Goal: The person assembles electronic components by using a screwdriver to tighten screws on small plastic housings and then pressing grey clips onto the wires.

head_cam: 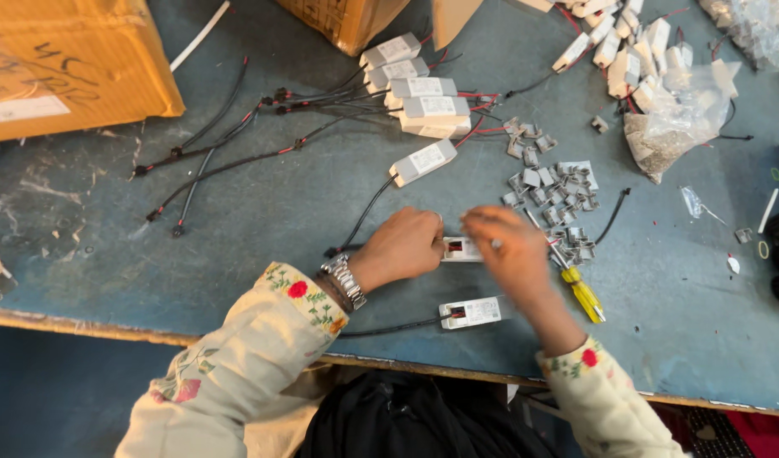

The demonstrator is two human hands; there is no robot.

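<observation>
My left hand (402, 246) grips the left end of a small white box-shaped driver unit (462, 248) lying on the blue-grey table (262, 212). My right hand (510, 250) is blurred, its fingers closed over the unit's right end; whether it pinches anything small I cannot tell. A second white unit (471, 312) with a black cable lies just below, near the table's front edge. A yellow-handled screwdriver (580, 288) rests right of my right wrist.
Several grey clips (550, 182) are scattered above my right hand. Finished white units with black and red leads (419, 97) lie at centre back, more (627, 51) at back right beside plastic bags (673, 127). Cardboard boxes (67, 64) stand at back left.
</observation>
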